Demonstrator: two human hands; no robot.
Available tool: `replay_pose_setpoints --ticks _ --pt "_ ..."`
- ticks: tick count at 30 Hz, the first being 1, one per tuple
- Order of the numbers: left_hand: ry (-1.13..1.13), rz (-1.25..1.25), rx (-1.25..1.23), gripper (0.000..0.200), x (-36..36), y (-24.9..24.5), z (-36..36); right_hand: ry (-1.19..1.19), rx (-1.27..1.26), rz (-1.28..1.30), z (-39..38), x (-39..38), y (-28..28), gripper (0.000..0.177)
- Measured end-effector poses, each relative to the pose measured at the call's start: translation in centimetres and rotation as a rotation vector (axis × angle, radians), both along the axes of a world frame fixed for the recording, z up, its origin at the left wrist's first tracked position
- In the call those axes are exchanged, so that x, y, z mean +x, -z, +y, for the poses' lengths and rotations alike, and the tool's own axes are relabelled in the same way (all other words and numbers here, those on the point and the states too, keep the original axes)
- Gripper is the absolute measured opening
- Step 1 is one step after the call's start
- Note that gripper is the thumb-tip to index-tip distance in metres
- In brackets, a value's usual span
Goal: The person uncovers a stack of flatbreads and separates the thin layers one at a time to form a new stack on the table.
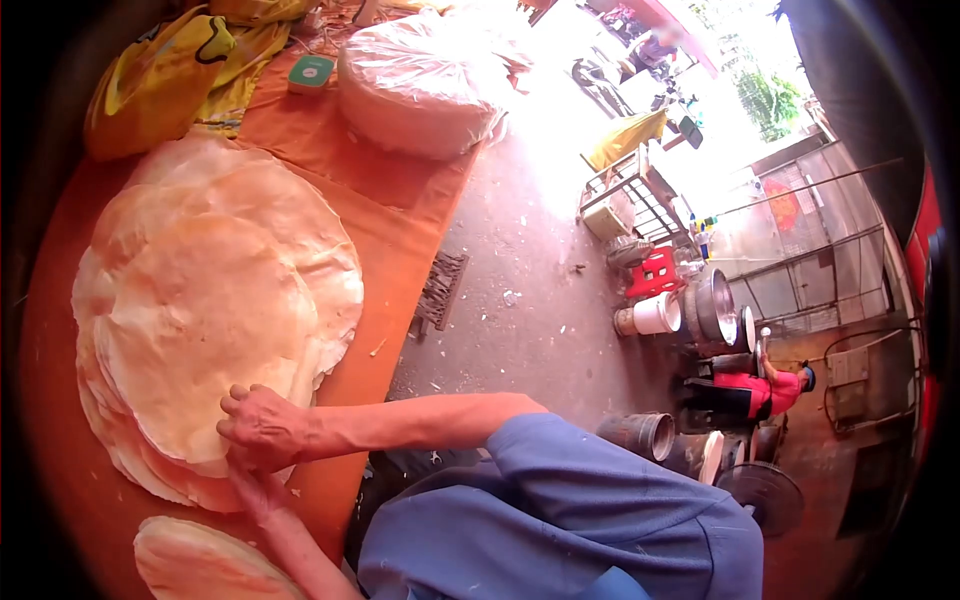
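Note:
A broad, uneven stack of thin, pale round sheets (215, 300) like flatbread lies on an orange cloth (375, 250). At the stack's lower right edge, my right hand (262, 425) is closed, its fingers curled over the top sheet; what is pinched in them is too small to make out. Just below it, my left hand (256, 488) reaches in against the same edge, its fingers hidden behind the right hand. Another pale round piece (205, 562) rests nearer me at the bottom left.
A plastic-covered round bundle (420, 85), a green box (311, 74) and a yellow bag (160, 85) are at the far end. Across the floor (530, 300) are metal pots (712, 305), a white bucket (657, 314), a rack (645, 195) and a person in red (765, 392).

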State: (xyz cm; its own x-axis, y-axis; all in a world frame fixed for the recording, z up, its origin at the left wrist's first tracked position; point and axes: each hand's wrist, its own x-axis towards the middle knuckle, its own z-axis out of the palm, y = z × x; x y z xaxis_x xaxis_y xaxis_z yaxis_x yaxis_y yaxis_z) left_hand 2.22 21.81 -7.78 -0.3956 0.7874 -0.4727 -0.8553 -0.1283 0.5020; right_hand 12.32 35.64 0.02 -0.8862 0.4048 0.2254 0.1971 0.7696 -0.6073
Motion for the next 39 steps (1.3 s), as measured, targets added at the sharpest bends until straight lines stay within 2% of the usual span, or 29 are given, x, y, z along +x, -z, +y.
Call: replay_pose_setpoints --ticks 1,2,4,6,8,10,12,13,17,19,20,22,23,24,26,27,28,32,36,38,39 --pt "0.001 0.001 -0.001 0.05 0.1 -0.1 0.1 0.021 0.035 0.001 0.3 0.4 -1.0 0.031" --pt "0.003 -0.002 0.034 0.05 0.2 -0.2 0.2 0.021 0.036 0.0 0.2 0.4 -0.8 0.031" --pt "0.006 -0.002 0.072 0.049 0.8 -1.2 0.9 0.074 0.237 0.008 0.2 0.4 -0.3 0.018" --pt "-0.066 0.082 -0.134 0.05 2.0 -3.9 1.9 0.071 0.247 0.002 0.5 -0.1 -0.4 0.014" --pt "-0.086 0.06 -0.164 0.051 2.4 -3.6 0.5 0.068 0.249 -0.005 1.2 -0.2 -1.6 0.011" --pt "-0.109 0.035 -0.195 0.052 2.7 -3.5 -0.7 0.146 0.098 0.066 3.9 0.2 -4.3 0.007" --pt "-0.176 -0.003 -0.16 0.055 3.2 -3.7 -1.5 0.307 0.145 0.155 6.8 0.9 -7.9 0.003" --pt "-0.001 0.492 -0.216 0.057 2.8 -1.1 -3.2 0.325 0.169 0.18 8.4 1.0 -8.7 0.002" --pt "0.037 0.529 -0.271 0.058 3.0 -2.8 -2.1 0.412 0.28 0.237 12.4 1.3 -12.8 0.004" --pt "-0.201 0.013 -0.245 0.058 3.1 -3.6 -1.1 0.37 0.347 0.277 10.8 1.7 -16.2 0.005" --pt "-0.193 0.018 -0.254 0.058 3.0 -3.8 -1.6 0.33 0.419 0.318 9.9 2.1 -16.9 0.006" --pt "-0.25 -0.064 -0.008 0.059 2.8 -4.3 -1.8 0.122 0.392 0.223 6.2 2.7 -16.0 0.011" --pt "-0.244 -0.058 -0.008 0.059 3.0 -5.1 -1.6 0.093 0.381 0.191 4.0 2.7 -13.8 0.013" --pt "-0.263 -0.003 0.021 0.065 3.5 -6.5 -1.2 0.061 0.37 0.159 2.1 2.5 -10.6 0.015" --pt "-0.279 0.059 0.048 0.071 3.8 -7.9 -0.7 -0.063 0.128 -0.128 -0.1 1.7 -3.6 0.024" --pt "-0.283 0.0 0.079 0.073 3.8 -8.1 -0.6 -0.061 0.125 -0.123 -0.1 2.2 -3.0 0.024" --pt "-0.29 -0.061 0.108 0.075 3.7 -8.4 -0.5 -0.063 0.056 -0.072 -0.2 3.0 -3.0 0.031" --pt "-0.3 -0.087 -0.028 0.076 3.9 -9.9 0.3 -0.098 -0.033 -0.05 -0.5 4.1 -4.0 0.05" --pt "-0.313 -0.033 0.001 0.075 4.2 -10.4 1.7 -0.108 -0.032 -0.028 0.6 3.5 -2.8 0.048" --pt "-0.163 -0.026 0.155 0.077 3.5 -9.4 1.9 -0.118 -0.208 0.059 1.4 3.7 -3.2 0.045" --pt "-0.128 -0.021 0.144 0.08 3.2 -9.0 1.8 -0.094 -0.248 0.104 1.3 3.7 -3.0 0.044"
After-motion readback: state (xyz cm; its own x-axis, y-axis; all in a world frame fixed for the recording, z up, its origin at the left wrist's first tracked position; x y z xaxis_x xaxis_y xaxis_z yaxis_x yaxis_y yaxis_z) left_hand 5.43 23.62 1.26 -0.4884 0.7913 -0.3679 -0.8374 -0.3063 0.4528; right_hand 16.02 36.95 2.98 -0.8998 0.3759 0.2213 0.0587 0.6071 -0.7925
